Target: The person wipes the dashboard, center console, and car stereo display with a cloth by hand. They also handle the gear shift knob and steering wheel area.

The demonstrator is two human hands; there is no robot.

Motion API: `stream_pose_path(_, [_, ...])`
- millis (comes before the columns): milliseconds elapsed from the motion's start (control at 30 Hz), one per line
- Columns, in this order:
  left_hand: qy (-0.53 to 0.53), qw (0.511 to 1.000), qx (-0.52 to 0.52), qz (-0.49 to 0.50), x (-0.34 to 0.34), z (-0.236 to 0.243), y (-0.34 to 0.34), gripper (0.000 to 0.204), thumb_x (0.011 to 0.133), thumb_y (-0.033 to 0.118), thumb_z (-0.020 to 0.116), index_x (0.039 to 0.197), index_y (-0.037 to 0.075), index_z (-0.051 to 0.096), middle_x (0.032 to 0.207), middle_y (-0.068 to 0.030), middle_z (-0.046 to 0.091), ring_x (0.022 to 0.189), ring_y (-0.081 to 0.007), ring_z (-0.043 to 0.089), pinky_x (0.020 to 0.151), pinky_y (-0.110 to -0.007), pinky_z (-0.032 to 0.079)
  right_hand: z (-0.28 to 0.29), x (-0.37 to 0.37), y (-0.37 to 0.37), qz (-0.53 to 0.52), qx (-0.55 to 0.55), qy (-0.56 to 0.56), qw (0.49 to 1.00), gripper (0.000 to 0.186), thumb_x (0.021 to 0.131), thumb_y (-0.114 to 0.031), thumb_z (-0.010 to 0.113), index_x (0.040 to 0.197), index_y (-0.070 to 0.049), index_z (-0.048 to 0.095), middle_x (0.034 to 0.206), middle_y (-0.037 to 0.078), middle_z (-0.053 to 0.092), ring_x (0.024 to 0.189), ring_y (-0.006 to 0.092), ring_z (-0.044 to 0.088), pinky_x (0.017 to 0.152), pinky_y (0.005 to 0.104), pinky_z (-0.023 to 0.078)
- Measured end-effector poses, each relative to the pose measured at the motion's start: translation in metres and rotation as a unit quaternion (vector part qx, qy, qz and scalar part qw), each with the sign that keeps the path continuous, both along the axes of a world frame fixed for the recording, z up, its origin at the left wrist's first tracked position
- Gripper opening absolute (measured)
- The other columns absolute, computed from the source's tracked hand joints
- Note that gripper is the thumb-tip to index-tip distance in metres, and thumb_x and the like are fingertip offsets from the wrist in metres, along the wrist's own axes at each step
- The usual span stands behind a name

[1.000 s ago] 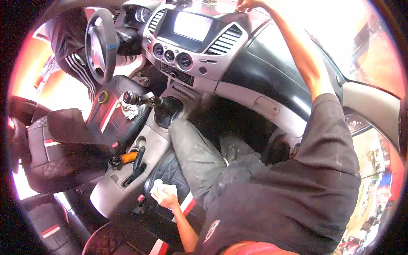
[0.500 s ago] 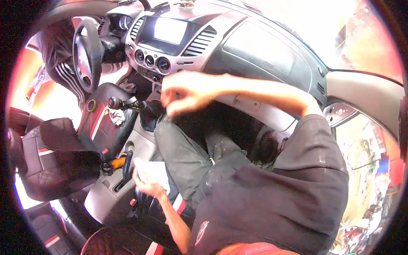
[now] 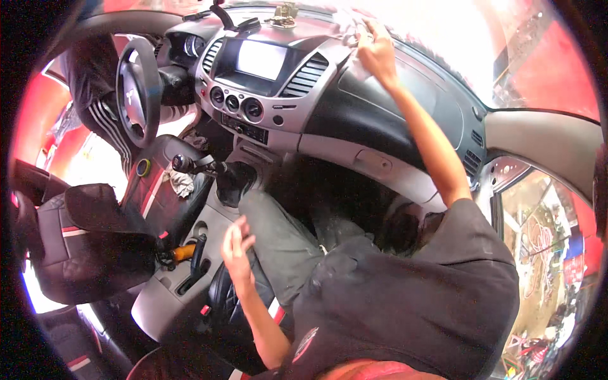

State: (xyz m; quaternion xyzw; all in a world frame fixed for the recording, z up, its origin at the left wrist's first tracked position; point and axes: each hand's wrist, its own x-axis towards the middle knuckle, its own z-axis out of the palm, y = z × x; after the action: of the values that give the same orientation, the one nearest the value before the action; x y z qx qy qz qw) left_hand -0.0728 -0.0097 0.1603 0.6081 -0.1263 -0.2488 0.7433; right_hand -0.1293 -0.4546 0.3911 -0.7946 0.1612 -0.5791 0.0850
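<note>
Nearby, gear lever [image 3: 182, 163], gold dashtop ornament [image 3: 283, 16]; left grip [image 3: 238, 258] spread, right grip [image 3: 379, 54] closed on cloth [image 3: 348, 28].

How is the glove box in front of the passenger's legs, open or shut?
Shut: the glove box lid lies flush with the dashboard above it.

A crumpled, whitish fabric cloth [image 3: 348, 28] was bunched up near the top of the frame, a little right of centre, held in a grip that hid part of it. Its folds hung loose and uneven, the edges half lost in the glare. It was by the upper edge of the black-and-silver plastic dashboard [image 3: 345, 123], which curved from the upper left across to the right, its darker stretch softly shiny; whether the cloth pressed down there, I couldn't tell.
</note>
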Motion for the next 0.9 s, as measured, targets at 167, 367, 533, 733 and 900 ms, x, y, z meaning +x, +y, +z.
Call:
stream_pose_path(167, [-0.299,0.811,0.457,0.211,-0.029,-0.127,0.082,0.021,0.092,0.019,0.061,0.102,0.002,0.069,0.112,-0.0135,0.065,0.11,-0.0316,0.057,0.097,-0.046,0.043,-0.001,0.038,-0.147,-0.026,-0.125,0.289,0.949,0.03,0.093,-0.026,0.051,0.108,-0.005,0.066,0.089,0.013,0.069,0.071,0.0214,0.066,0.064,0.0368,0.052])
stream_pose_path(367, [-0.344,0.711,0.563,0.244,-0.078,-0.169,0.103,0.044,0.1,0.026,0.041,0.139,0.006,0.048,0.155,-0.0125,0.036,0.145,-0.0369,0.029,0.114,-0.063,0.022,0.002,0.098,0.036,0.037,0.293,0.346,0.891,0.024,0.096,-0.026,0.055,0.113,-0.014,0.069,0.07,0.006,0.066,0.044,0.0129,0.055,0.043,0.0272,0.051])
stream_pose_path(533, [-0.336,0.733,0.546,0.229,-0.073,-0.166,0.102,0.045,0.096,0.019,0.047,0.14,0.006,0.047,0.155,-0.0128,0.036,0.145,-0.0374,0.029,0.114,-0.062,0.023,-0.032,0.069,0.216,0.471,-0.111,0.244,0.841,0.039,0.077,-0.022,0.07,0.112,-0.007,0.066,0.097,0.017,0.069,0.086,0.0315,0.067,0.077,0.042,0.055])
stream_pose_path(733, [-0.348,0.733,0.525,0.258,-0.072,-0.162,0.097,0.046,0.09,0.014,0.052,0.136,0.006,0.051,0.153,-0.0111,0.041,0.143,-0.037,0.032,0.115,-0.06,0.024,0.016,0.055,0.072,0.066,0.029,0.125,0.99,0.026,0.094,-0.023,0.059,0.101,-0.001,0.07,0.076,0.014,0.071,0.061,0.0211,0.068,0.052,0.0344,0.052])
stream_pose_path(900, [-0.34,0.739,0.519,0.263,-0.072,-0.162,0.097,0.047,0.086,0.012,0.056,0.133,0.007,0.053,0.153,-0.0099,0.041,0.144,-0.0343,0.031,0.115,-0.06,0.023,-0.002,0.058,-0.056,-0.233,0.031,0.264,0.936,0.032,0.096,-0.027,0.056,0.112,-0.001,0.066,0.084,0.019,0.07,0.073,0.0308,0.07,0.065,0.0395,0.054])
